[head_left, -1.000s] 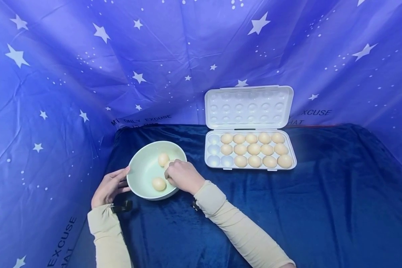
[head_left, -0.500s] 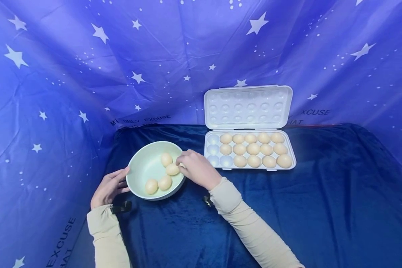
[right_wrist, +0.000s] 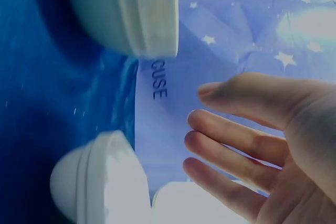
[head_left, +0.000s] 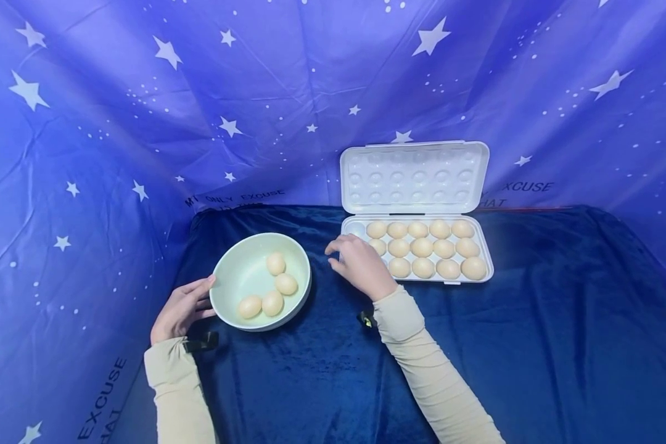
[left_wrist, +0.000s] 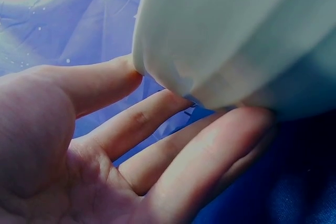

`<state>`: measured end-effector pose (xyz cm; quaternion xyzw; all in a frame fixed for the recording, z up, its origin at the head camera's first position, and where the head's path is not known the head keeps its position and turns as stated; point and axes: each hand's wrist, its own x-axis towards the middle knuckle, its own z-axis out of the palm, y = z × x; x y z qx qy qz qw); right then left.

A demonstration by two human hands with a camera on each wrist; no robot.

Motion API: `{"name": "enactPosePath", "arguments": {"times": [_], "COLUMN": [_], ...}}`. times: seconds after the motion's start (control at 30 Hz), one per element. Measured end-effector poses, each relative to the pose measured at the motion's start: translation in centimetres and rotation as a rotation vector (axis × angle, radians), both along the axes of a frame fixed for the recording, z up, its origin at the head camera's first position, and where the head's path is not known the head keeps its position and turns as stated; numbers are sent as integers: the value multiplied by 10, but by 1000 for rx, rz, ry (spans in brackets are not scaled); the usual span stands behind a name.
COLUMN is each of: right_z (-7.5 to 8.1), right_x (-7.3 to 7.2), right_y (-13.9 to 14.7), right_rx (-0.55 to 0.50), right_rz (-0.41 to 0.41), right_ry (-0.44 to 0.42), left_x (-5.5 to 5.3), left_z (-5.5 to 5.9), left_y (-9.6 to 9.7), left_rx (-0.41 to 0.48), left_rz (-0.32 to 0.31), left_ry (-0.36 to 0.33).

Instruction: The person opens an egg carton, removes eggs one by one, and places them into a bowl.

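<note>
A pale green bowl [head_left: 233, 277] tilts toward the right in the head view, with several brown eggs [head_left: 272, 303] lying inside it. My left hand [head_left: 182, 309] holds the bowl by its left side, thumb at the rim and fingers against the outer wall, as the left wrist view shows. Over the left end of a white egg carton [head_left: 413, 179] hovers my right hand [head_left: 362, 262], its fingers loosely bent and nothing in them. Rows of eggs [head_left: 422, 248] fill most of the carton's cups. The hand hides some left cups; an empty one shows behind it.
Dark blue velvet cloth [head_left: 300, 382] covers the table. The carton's lid stands raised against a blue-purple curtain [head_left: 288, 92] with white stars, which encloses the back and both sides.
My right hand has let go of an egg in the bowl and moved right to the carton. The eggs in the bowl have shifted. My left hand keeps its hold on the bowl.
</note>
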<state>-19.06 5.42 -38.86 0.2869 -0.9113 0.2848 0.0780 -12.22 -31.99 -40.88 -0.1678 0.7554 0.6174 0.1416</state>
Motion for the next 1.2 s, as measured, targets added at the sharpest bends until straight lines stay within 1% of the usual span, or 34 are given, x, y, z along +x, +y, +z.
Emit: {"name": "enactPosePath", "arguments": {"times": [0.17,0.27,0.4,0.6,0.83,0.93,1.07,1.2], "right_z": [-4,-6,-10,-20,-30,-34,-36,-38], "right_x": [-6,-9,-13,-18,-20,-22,-24,-24], "right_y": [15,24,37,50,55,56,56,58], "right_rx": [-8,-23,-12,18,29,22,15,-27], "right_rz": [-42,-63,-99,-136,-163,-169,-176,-186], "right_ry": [-38,-72,-79,-67,-53,-49,-59,-92], "left_x": [0,0,0,1,1,2,1,1], "left_z": [1,1,1,1,0,0,1,0], "left_y": [1,1,1,1,1,2,2,1], "left_rx": [2,-2,1,4,11,10,14,29], "left_rz": [8,-1,-2,5,-8,-2,4,5], "left_ry": [-9,-8,-7,-12,-5,-9,-10,-1]}}
